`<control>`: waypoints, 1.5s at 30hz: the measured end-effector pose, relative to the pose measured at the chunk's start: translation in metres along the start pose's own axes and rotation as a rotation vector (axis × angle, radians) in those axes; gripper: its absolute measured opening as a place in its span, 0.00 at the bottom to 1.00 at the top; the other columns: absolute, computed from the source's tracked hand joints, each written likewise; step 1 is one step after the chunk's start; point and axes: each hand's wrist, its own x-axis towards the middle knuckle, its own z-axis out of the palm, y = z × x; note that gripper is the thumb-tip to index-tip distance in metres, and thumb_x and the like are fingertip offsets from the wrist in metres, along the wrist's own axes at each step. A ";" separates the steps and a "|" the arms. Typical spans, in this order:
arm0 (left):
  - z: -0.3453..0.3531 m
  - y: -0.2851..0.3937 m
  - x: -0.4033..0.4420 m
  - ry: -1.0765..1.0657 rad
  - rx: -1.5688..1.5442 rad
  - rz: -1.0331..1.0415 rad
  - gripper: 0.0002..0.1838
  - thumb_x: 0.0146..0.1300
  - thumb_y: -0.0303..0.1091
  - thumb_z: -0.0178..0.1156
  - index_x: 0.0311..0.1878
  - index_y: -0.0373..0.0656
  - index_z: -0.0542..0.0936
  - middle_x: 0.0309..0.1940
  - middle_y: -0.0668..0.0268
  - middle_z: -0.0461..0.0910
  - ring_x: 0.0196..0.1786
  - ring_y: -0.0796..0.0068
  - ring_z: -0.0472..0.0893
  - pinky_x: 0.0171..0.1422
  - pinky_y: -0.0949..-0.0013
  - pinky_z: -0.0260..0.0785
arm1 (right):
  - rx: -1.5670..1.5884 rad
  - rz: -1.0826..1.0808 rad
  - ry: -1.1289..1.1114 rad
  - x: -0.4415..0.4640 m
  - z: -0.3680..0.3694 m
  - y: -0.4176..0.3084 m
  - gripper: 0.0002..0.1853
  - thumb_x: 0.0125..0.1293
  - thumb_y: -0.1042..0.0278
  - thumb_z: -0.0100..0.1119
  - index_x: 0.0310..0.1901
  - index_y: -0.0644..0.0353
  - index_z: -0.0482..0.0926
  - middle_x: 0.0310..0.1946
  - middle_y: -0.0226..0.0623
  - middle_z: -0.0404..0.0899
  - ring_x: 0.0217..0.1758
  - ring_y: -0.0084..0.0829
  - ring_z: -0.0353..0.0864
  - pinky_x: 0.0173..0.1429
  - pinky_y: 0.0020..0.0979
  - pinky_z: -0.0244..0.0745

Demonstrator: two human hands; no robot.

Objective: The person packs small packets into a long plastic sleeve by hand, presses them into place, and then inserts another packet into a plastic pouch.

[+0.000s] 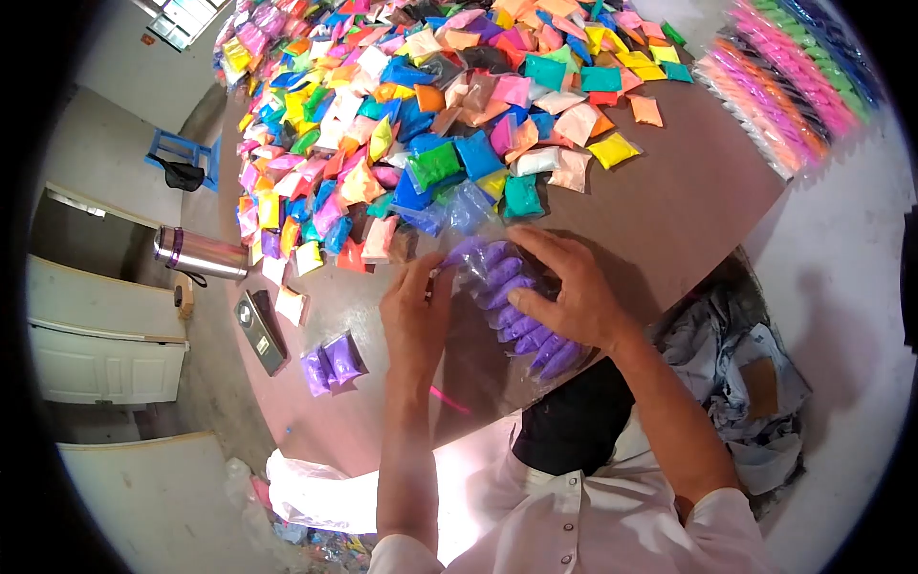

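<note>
A clear plastic bag [469,212] lies on the table in front of me, with a row of several small purple packets [516,298] in it. My right hand [577,287] reaches over the bag's right side, its thumb on the packets and its index finger by the bag's upper end. At the opposite side, my left hand [417,297] is closed, fingertips at the bag's upper left edge beside a purple packet. Part of its grip is hidden. Two loose purple packets [331,364] rest on the table to the left of my left hand.
A large heap of coloured packets [382,134] covers the far table [669,206]. Filled long bags [784,86] lie at the right corner. A dark phone-like object [260,332] and a steel flask [206,253] are at the left edge. A sack of crumpled material [746,383] stands at right.
</note>
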 end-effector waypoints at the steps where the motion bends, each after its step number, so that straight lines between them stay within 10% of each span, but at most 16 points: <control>1: 0.003 -0.002 0.001 -0.045 -0.051 -0.030 0.09 0.69 0.25 0.70 0.51 0.40 0.87 0.40 0.57 0.89 0.34 0.63 0.88 0.41 0.62 0.79 | 0.055 -0.008 0.012 0.006 -0.001 -0.001 0.34 0.64 0.62 0.72 0.72 0.60 0.79 0.70 0.50 0.81 0.73 0.48 0.79 0.80 0.45 0.67; 17: 0.022 -0.020 0.018 -0.122 -0.096 0.123 0.14 0.69 0.22 0.67 0.57 0.42 0.87 0.45 0.56 0.89 0.39 0.58 0.90 0.45 0.61 0.81 | -0.108 -0.036 0.021 0.011 0.009 0.012 0.32 0.67 0.61 0.68 0.73 0.57 0.78 0.71 0.47 0.80 0.74 0.47 0.78 0.78 0.47 0.67; 21: 0.014 -0.008 0.008 -0.049 0.005 0.029 0.13 0.67 0.24 0.72 0.55 0.39 0.88 0.45 0.60 0.89 0.35 0.71 0.88 0.41 0.68 0.80 | -0.051 -0.074 0.033 0.012 0.012 0.017 0.31 0.66 0.62 0.69 0.71 0.57 0.80 0.69 0.48 0.82 0.72 0.48 0.80 0.77 0.47 0.69; 30: -0.087 -0.033 -0.045 0.023 0.325 -0.115 0.10 0.68 0.26 0.70 0.52 0.40 0.88 0.49 0.58 0.90 0.32 0.67 0.88 0.40 0.65 0.80 | -0.088 -0.059 0.054 0.008 0.015 0.021 0.30 0.66 0.59 0.68 0.71 0.51 0.80 0.69 0.41 0.84 0.70 0.44 0.82 0.76 0.49 0.68; 37: -0.140 -0.059 -0.045 -0.280 0.686 -0.217 0.19 0.65 0.31 0.62 0.59 0.42 0.86 0.60 0.51 0.86 0.57 0.46 0.88 0.60 0.51 0.80 | -0.030 -0.078 0.068 0.012 0.015 0.022 0.30 0.65 0.59 0.70 0.69 0.53 0.82 0.66 0.43 0.85 0.67 0.46 0.84 0.75 0.47 0.71; 45: -0.150 -0.058 -0.039 -0.272 0.431 -0.132 0.17 0.60 0.21 0.65 0.53 0.35 0.87 0.45 0.53 0.87 0.45 0.57 0.89 0.52 0.62 0.81 | -0.033 -0.041 0.042 0.009 0.012 0.020 0.30 0.66 0.60 0.71 0.70 0.56 0.82 0.66 0.46 0.85 0.69 0.46 0.83 0.77 0.46 0.71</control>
